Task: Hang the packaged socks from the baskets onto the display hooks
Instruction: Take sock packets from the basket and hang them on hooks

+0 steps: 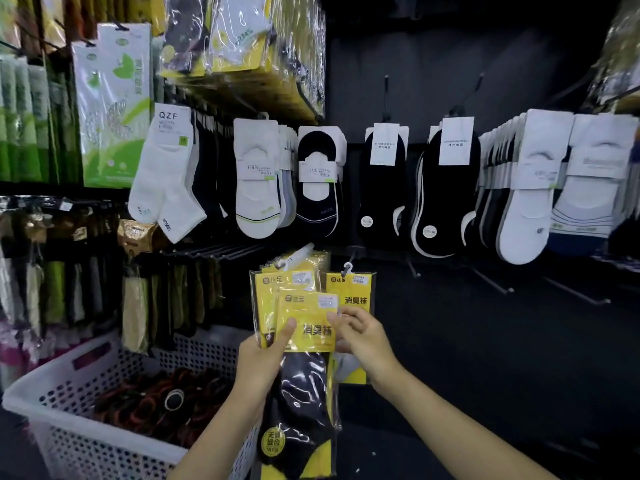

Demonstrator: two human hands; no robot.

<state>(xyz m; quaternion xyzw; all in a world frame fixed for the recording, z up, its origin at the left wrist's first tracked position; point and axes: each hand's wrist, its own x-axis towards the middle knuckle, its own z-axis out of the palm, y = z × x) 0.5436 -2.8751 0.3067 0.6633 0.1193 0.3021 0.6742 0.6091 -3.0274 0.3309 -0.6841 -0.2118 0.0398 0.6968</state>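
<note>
My left hand (261,367) grips a yellow-and-black sock pack (304,344) by its left edge, thumb across the front. My right hand (363,341) pinches the same pack at its upper right corner. Behind it hang several matching yellow packs (277,282) on a white hanger over a hook, and one more yellow pack (349,289) hangs to the right. A white perforated basket (59,379) stands at the lower left with dark and orange packed goods inside.
White and black low-cut socks (317,181) hang in a row above. Bare display hooks (491,282) stick out at the right of the yellow packs. Green and brown packs fill the racks on the left wall.
</note>
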